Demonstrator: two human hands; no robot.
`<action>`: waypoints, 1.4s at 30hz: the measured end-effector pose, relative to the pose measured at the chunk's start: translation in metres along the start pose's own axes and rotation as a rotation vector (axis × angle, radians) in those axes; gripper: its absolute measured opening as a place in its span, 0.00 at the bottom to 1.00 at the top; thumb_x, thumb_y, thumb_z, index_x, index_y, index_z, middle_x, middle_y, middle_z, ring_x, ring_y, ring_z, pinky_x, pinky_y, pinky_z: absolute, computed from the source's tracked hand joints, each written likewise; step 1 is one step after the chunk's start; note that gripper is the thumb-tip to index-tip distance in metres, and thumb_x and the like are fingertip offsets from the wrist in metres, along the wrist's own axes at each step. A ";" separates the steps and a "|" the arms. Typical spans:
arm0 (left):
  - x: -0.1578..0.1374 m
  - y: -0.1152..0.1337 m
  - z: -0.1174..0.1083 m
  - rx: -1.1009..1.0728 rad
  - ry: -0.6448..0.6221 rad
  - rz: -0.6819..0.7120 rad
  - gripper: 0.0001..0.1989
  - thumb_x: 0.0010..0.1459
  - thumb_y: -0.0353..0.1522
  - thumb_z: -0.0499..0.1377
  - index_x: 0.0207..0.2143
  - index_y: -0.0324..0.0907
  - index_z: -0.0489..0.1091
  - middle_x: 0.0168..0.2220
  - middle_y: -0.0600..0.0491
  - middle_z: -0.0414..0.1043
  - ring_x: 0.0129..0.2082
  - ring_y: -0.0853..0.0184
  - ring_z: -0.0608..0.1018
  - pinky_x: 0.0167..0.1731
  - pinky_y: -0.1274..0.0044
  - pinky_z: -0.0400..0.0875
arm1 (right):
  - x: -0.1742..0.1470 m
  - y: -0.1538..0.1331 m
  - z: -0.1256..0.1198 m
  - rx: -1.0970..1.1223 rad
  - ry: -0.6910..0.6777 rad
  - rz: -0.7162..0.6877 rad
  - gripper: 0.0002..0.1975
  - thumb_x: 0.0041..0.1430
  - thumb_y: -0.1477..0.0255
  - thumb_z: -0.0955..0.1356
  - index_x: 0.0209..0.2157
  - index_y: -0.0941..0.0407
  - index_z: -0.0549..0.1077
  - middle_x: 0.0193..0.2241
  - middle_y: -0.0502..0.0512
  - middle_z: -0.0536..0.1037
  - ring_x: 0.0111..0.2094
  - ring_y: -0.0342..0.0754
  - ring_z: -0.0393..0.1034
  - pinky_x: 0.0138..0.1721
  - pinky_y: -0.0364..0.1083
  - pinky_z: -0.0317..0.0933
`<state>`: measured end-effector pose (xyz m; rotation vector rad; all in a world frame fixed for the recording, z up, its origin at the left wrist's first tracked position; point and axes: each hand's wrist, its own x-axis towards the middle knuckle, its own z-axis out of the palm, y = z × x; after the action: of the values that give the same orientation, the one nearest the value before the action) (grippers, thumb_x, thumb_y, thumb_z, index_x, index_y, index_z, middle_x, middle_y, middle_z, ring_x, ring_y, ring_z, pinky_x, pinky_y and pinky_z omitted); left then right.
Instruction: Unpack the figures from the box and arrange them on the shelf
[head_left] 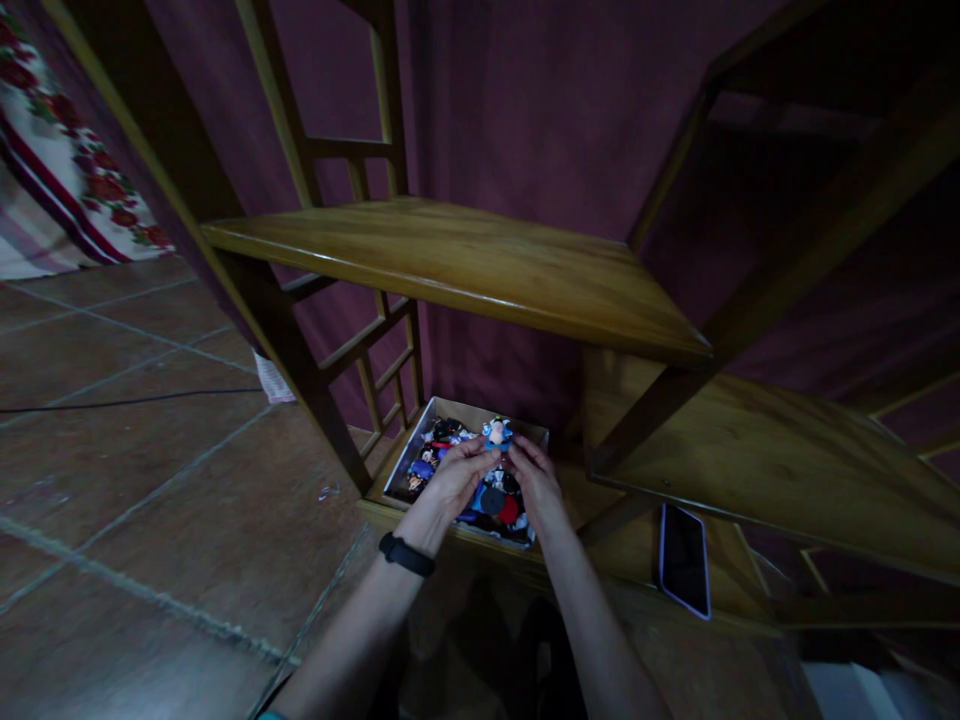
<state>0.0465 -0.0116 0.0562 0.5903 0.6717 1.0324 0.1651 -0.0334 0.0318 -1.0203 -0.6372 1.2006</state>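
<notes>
A small blue and white toy figurine (497, 433) is held up between the fingertips of both hands. My left hand (454, 478), with a black band on its wrist, pinches it from the left. From the right, my right hand (535, 476) closes its fingers on the figurine's lower side. Just beneath the hands is a shallow box (403, 474) with pale edges. Several small figurines (421, 468) in blue, black, white and red lie jumbled inside it. The hands hide part of the box's contents.
The box rests on the low board of a wooden shelf unit, under a wooden shelf (450, 250). To the right lies a phone (684, 560) with a dark screen. A slanting wooden post (300, 385) stands left of the box; a cable (135, 401) crosses the tiled floor.
</notes>
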 end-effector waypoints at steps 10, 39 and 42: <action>-0.001 0.000 0.001 0.003 -0.046 0.001 0.13 0.42 0.23 0.66 0.34 0.36 0.73 0.35 0.48 0.76 0.36 0.69 0.76 0.43 0.77 0.68 | -0.002 0.001 0.000 -0.010 0.007 0.045 0.18 0.42 0.63 0.72 0.37 0.53 0.74 0.40 0.53 0.77 0.40 0.50 0.70 0.42 0.49 0.63; 0.000 0.000 -0.005 -0.018 -0.009 0.000 0.19 0.39 0.21 0.66 0.38 0.36 0.72 0.36 0.49 0.75 0.35 0.69 0.77 0.41 0.78 0.69 | -0.005 -0.002 0.002 -0.095 -0.012 -0.009 0.18 0.44 0.63 0.71 0.39 0.52 0.73 0.41 0.52 0.76 0.41 0.49 0.69 0.41 0.47 0.63; 0.002 0.000 -0.005 0.005 0.021 0.025 0.22 0.37 0.22 0.67 0.39 0.37 0.71 0.35 0.50 0.75 0.33 0.70 0.77 0.38 0.79 0.69 | -0.004 0.001 0.001 -0.087 -0.018 0.018 0.19 0.44 0.62 0.71 0.40 0.52 0.73 0.42 0.52 0.75 0.40 0.49 0.70 0.39 0.47 0.64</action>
<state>0.0429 -0.0096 0.0522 0.5940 0.6871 1.0618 0.1628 -0.0371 0.0319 -1.0908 -0.7009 1.2079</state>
